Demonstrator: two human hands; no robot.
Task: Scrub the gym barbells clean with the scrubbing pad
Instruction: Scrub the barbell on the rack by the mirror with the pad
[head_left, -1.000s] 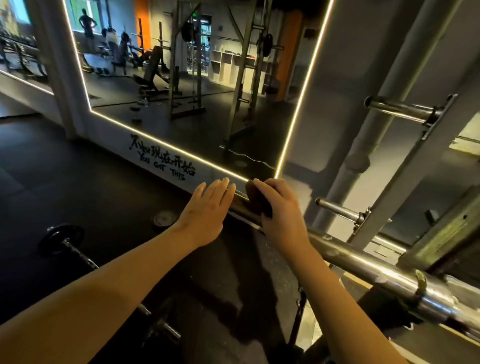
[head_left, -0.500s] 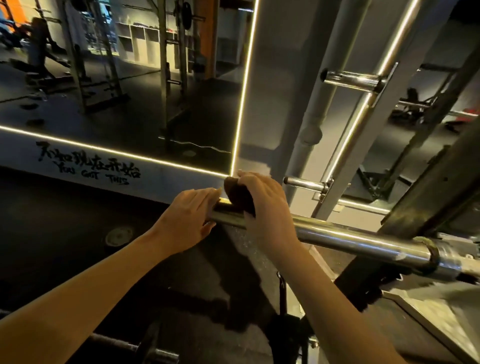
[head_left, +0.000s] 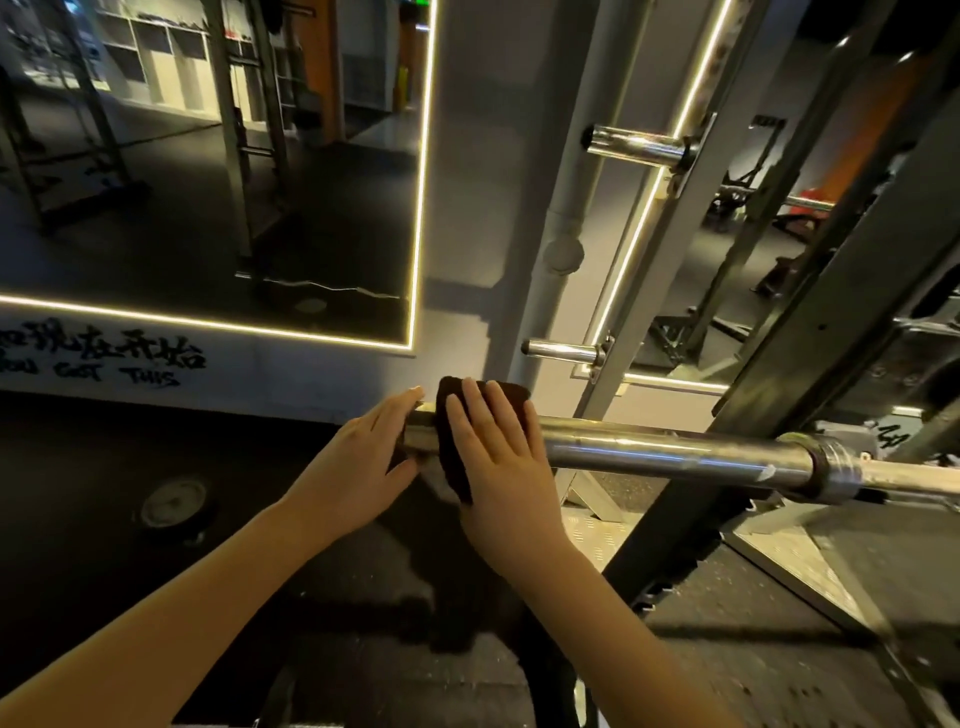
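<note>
Mid-scrub at free end of barbell sleeve (head_left: 675, 457). My right hand (head_left: 501, 462), fingers straight and together, presses dark scrubbing pad (head_left: 452, 447) draped over it. My left hand (head_left: 363, 462) clasps tip, thumb under. Sleeve level, long axis left-right, tip pointing left. Next, I judge: drag pad right toward collar (head_left: 826, 465), pressing firmly.

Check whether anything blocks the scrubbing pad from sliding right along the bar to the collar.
Nothing visible does. The right hand presses the scrubbing pad onto the barbell, whose chrome is bare up to the collar. The left hand grips the bar's end, behind the pad.
</note>
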